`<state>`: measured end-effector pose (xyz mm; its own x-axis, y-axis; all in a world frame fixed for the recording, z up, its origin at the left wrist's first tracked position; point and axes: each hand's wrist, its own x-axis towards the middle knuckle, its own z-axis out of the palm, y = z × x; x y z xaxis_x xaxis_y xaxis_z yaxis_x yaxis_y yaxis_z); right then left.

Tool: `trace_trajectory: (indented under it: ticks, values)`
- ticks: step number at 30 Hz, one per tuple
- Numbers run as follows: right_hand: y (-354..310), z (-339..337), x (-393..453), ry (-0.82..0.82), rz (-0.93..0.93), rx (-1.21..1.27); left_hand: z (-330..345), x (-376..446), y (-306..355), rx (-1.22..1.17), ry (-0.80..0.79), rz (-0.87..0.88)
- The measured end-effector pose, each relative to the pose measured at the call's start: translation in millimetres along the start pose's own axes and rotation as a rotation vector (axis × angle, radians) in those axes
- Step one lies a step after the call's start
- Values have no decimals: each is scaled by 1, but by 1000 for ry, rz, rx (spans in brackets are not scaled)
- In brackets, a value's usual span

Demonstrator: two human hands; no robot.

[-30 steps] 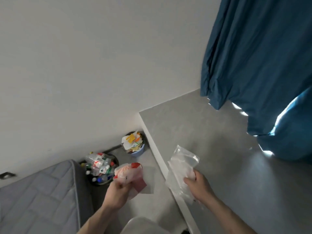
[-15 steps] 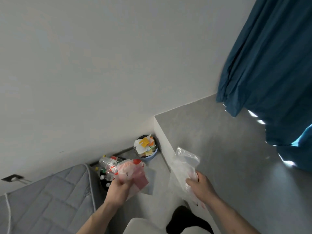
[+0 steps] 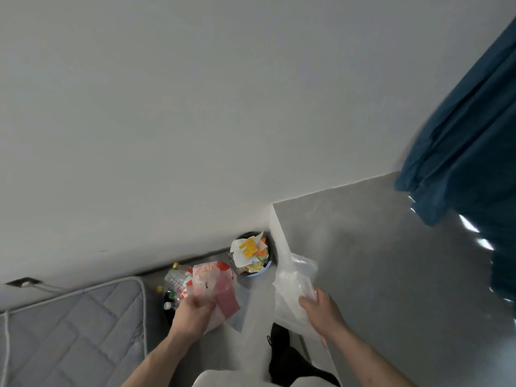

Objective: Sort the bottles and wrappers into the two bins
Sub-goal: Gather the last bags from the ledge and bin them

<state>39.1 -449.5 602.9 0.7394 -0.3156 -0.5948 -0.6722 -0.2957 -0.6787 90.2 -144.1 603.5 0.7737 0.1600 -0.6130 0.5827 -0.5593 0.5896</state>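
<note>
Here, the fingers of my left hand are curled tight round a crumpled pink-and-red plastic wrapper, which I hold over the floor just in front of the two bins. My right hand pinches a clear, filmy plastic bag by its lower half, so the loose upper part stands up above the knuckles, at the edge of the grey raised surface on my right.

Both pieces are wrappers, which would explain why I carry one in each hand: by my reading they go to the same place. That place is the small blue-rimmed bin heaped with white, yellow and orange paper scraps, tucked into the corner where the pale wall meets the raised surface. The dark bin packed with clear plastic bottles with coloured caps stands beside it, nearer the quilted grey mattress, and is partly hidden behind my left hand and its wrapper.

Neither wrapper is yet over the paper bin. The pink one hangs closer to the bottle bin, so a careless drop from there could land it among the bottles. A dark blue curtain hangs at the far right, light leaking under its hem.
</note>
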Motion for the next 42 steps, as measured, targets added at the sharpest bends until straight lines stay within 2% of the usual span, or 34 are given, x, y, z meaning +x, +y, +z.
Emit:
trace_trajectory:
  ticks: [4, 8, 15, 19, 26, 32, 36, 41, 42]
  values:
    - [-26, -4, 54, -52, 11, -102, 7, 29, 34, 54, 74, -24]
    - [-54, 1, 97, -37, 44, -196, 11, 57, 59, 82, 110, -1]
    - [-94, 33, 151, -14, 127, -229, -1, 136, 86, 164, -46, -33]
    - [-104, 61, 195, -38, 133, -276, 11, 210, 88, 222, -124, 2]
    - [-90, 118, 306, -85, 182, -239, 74, 332, 87, 263, -122, 33]
    - [-37, 175, 423, -52, 209, -128, 165, 460, 34, 165, -119, -122]
    - [-9, 203, 473, 15, 189, -66, 209, 519, 11, 114, -121, -156]
    - [4, 219, 492, 331, 0, 13, 249, 568, -14, 118, -114, -195]
    - [6, 222, 494, 352, -38, 18, 256, 575, -19, 130, -121, -200]
